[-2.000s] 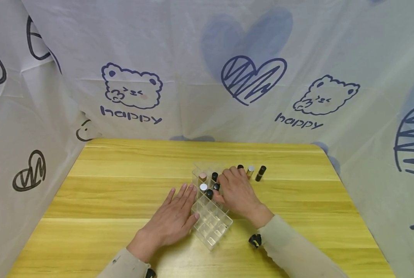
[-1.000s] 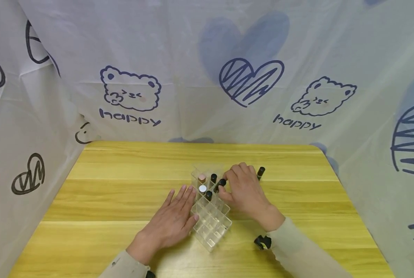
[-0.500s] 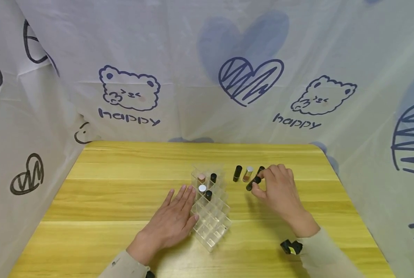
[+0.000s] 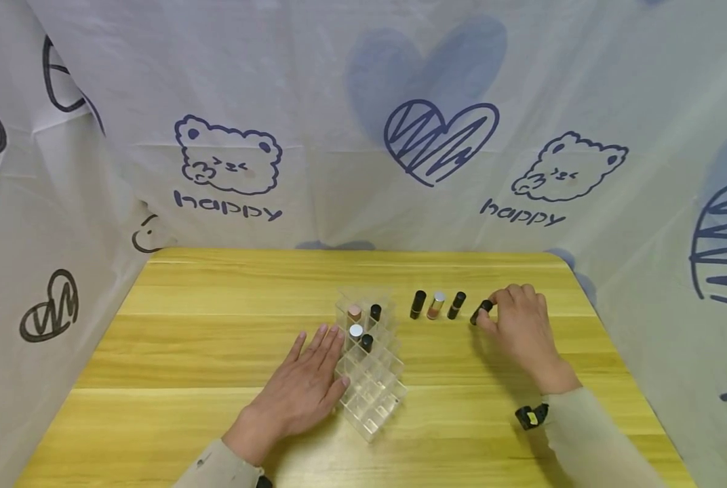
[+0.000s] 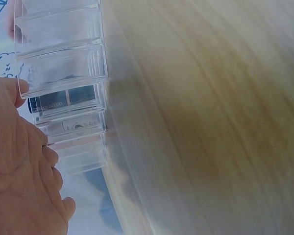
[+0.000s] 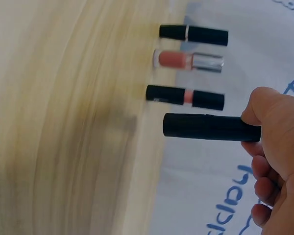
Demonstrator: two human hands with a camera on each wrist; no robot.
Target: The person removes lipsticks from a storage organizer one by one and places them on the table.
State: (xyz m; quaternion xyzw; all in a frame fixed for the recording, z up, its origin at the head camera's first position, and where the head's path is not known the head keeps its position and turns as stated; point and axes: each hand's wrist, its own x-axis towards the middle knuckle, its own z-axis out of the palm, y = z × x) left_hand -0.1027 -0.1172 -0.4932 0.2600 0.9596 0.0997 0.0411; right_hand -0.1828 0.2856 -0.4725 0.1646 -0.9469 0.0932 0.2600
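Note:
My right hand (image 4: 519, 331) pinches a black lipstick tube (image 4: 481, 312) by its upper end, between thumb and fingers. In the right wrist view this lipstick (image 6: 206, 127) points away from the hand, over the table side of three standing tubes. Those are a black lipstick (image 4: 418, 305), a silver-capped lip gloss tube (image 4: 436, 306) and a black lipstick with a pink band (image 6: 188, 96). My left hand (image 4: 302, 376) lies with straight fingers against the left side of a clear compartment holder (image 4: 369, 390); its thumb touches the rim.
Several tubes stand in the holder's far compartments, among them a pink-topped one (image 4: 354, 312), a white-topped one (image 4: 355, 331) and a black-capped one (image 4: 367, 342). The wooden table (image 4: 205, 318) ends at a printed white cloth (image 4: 333, 196) behind.
The right hand has pulled the black lipstick up out of the holder and carried it right, past the three standing tubes. The left hand has stayed at the holder.

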